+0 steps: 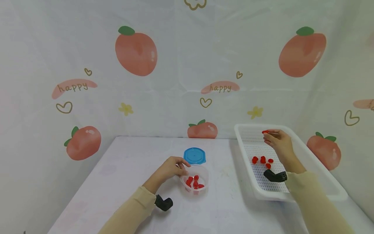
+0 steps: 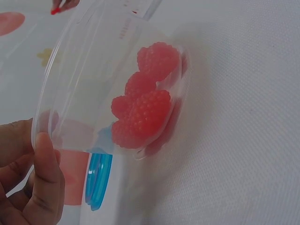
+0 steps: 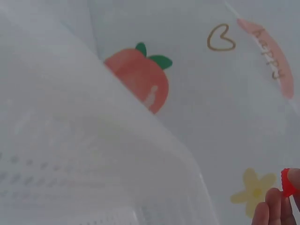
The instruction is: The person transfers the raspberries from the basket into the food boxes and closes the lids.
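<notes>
Right hand: I read the right hand (image 1: pixel 279 143) as gripping. Its thumb and fingertips pinch one red raspberry (image 1: pixel 265 132). In the head view, this unit is raised over the far part of the white perforated basket (image 1: pixel 271 195). In the right wrist view, the same raspberry appears at the lower right edge, against the printed backdrop (image 1: pixel 175 107), and the pale wall of the basket fills much of the left side.

Left hand: I read the left hand (image 1: pixel 170 167) as gripping. Its thumb and fingers pinch the rim of the clear container (image 2: pixel 89 89), on the left side as seen from the head. The container stands upright on the white tabletop (image 1: pixel 222 208), to the left of the basket and apart from it.

Raspberry locations: Several raspberries (image 2: pixel 147 115) lie piled on the bottom of the container, visible through its wall. A further small group of loose raspberries (image 1: pixel 263 159) rests on the basket floor, nearer to me than the held one. I cannot fix an exact count in the container because the pieces overlap.

Surroundings: The blue lid (image 1: pixel 194 155) lies on the tabletop just behind the container. Beige sleeves (image 1: pixel 131 208) cover both forearms, and a black device (image 1: pixel 163 203) shows at each wrist. The backdrop carries peaches, hearts, yellow flowers and the word "happy".
</notes>
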Available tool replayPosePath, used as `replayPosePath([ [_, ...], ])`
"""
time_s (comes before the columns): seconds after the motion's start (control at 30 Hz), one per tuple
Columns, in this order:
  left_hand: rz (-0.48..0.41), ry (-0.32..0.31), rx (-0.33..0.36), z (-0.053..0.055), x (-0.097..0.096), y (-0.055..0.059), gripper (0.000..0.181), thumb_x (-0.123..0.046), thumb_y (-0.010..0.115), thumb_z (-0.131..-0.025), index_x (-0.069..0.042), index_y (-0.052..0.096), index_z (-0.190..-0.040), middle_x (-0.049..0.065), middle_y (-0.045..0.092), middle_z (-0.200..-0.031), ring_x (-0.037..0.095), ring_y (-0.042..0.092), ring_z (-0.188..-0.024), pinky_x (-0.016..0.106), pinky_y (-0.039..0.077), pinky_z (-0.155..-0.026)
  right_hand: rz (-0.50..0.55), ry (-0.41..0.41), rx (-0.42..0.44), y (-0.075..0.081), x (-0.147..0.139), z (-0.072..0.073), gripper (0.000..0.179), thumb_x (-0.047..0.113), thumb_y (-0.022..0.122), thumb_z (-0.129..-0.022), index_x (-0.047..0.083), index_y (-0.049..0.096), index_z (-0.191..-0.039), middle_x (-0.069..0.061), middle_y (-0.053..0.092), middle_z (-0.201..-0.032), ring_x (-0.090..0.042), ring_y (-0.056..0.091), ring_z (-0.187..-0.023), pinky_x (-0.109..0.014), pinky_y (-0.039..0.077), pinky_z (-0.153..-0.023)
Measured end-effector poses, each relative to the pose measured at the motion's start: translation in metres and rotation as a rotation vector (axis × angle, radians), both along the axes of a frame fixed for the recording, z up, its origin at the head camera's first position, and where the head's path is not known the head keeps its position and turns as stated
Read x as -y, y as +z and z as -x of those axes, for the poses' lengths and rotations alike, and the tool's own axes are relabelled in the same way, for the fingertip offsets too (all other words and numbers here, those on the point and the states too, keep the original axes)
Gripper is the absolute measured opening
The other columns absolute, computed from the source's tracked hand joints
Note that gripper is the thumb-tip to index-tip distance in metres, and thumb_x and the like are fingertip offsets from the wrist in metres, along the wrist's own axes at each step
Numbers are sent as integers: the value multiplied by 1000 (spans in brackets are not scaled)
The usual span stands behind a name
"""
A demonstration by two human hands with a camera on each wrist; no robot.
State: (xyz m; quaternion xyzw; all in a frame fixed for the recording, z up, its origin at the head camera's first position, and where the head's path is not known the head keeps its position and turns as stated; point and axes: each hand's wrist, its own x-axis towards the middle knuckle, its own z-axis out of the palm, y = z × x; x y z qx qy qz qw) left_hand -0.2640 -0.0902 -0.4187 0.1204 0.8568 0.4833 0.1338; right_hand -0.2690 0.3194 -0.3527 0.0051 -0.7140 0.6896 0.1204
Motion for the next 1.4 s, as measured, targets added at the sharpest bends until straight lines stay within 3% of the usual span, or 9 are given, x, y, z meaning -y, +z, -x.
replayPosePath([
  [0.07, -3, -1, -1, 0, 0, -1, 24, -12, 79, -79, -9, 71, -102, 5, 58, -79, 17, 57, -65, 30, 56, -66, 83, 25, -17, 5, 11, -4, 19, 16, 61, -95, 11, 50, -109, 12, 61, -93, 2, 63, -79, -12, 52, -74],
  [0.23, -7, 3, 7, 0, 0, -1, 24, -13, 79, -79, -10, 71, -102, 5, 58, -79, 17, 58, -66, 32, 57, -67, 146, 66, -39, 15, 39, -11, 23, 18, 63, -93, 12, 51, -111, 7, 58, -101, -2, 62, -84, -12, 52, -78],
  [0.57, -14, -4, 12, -1, 0, 1, 23, -11, 78, -80, -9, 71, -102, 5, 58, -79, 17, 57, -66, 30, 56, -66, 100, 141, -130, 16, 90, -22, 15, 8, 64, -92, 10, 56, -105, 7, 62, -97, -5, 63, -86, -15, 53, -80],
  [0.83, -15, -5, 8, 0, 0, 1, 23, -11, 78, -80, -9, 71, -102, 5, 58, -79, 17, 57, -66, 30, 56, -65, 92, 208, -128, 4, 122, -33, 15, 3, 63, -92, 9, 57, -103, 7, 64, -95, -5, 64, -85, -17, 54, -81],
  [0.97, -14, -5, 8, 0, 0, 1, 23, -11, 78, -80, -8, 71, -102, 5, 57, -79, 17, 57, -66, 31, 56, -66, 16, 205, -102, -6, 137, -38, 18, 8, 65, -92, 5, 56, -107, 6, 64, -97, -5, 64, -85, -18, 54, -82],
  [1.1, -16, -5, 13, -1, 1, 1, 23, -10, 78, -80, -8, 71, -102, 5, 58, -78, 17, 57, -66, 32, 56, -67, -71, 217, -75, -16, 152, -46, 29, 11, 64, -93, -3, 52, -115, -7, 64, -105, -6, 64, -87, -18, 53, -83],
  [1.27, -17, -5, 10, 0, 1, 0, 23, -10, 78, -80, -8, 71, -102, 5, 58, -78, 17, 57, -65, 32, 56, -66, -107, 271, -55, -32, 167, -53, 29, 8, 63, -93, -6, 53, -115, -22, 59, -112, -8, 65, -89, -19, 53, -83],
  [1.4, -13, -2, 5, 1, 0, -1, 23, -10, 77, -80, -8, 71, -103, 5, 57, -79, 17, 56, -66, 30, 56, -65, -126, 280, 10, -43, 175, -57, 28, 10, 66, -91, -2, 55, -114, -20, 59, -113, -25, 65, -96, -21, 54, -82],
])
